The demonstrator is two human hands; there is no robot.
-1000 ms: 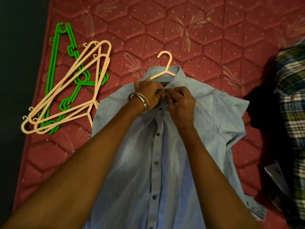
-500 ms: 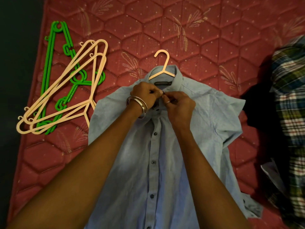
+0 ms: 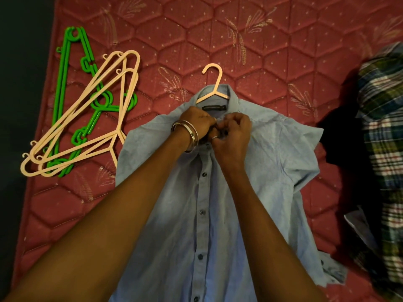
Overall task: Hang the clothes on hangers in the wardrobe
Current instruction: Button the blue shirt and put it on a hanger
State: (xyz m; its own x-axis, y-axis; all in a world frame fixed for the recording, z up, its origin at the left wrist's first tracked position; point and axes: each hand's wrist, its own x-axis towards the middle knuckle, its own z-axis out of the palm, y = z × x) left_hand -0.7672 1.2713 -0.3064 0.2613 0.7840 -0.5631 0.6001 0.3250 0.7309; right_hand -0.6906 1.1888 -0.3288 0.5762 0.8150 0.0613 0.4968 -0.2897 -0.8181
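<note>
A light blue short-sleeved shirt (image 3: 268, 171) lies face up on a red quilted mattress (image 3: 196, 33). A peach hanger (image 3: 214, 83) is inside it, its hook sticking out past the collar. My left hand (image 3: 197, 122), with metal bangles on the wrist, and my right hand (image 3: 234, 132) meet just below the collar. Both pinch the shirt's front edges at the top button. The button itself is hidden by my fingers. Lower buttons run closed down the placket.
A pile of peach hangers (image 3: 87, 118) and green hangers (image 3: 65, 83) lies at the mattress's left edge. A dark garment (image 3: 340, 138) and a plaid shirt (image 3: 386, 136) lie at the right. Dark floor (image 3: 19, 83) borders the mattress on the left.
Both hands stay at the collar and work the top button with small finger movements. My right hand's fingers have curled tighter. The shirt and hangers lie as before.
</note>
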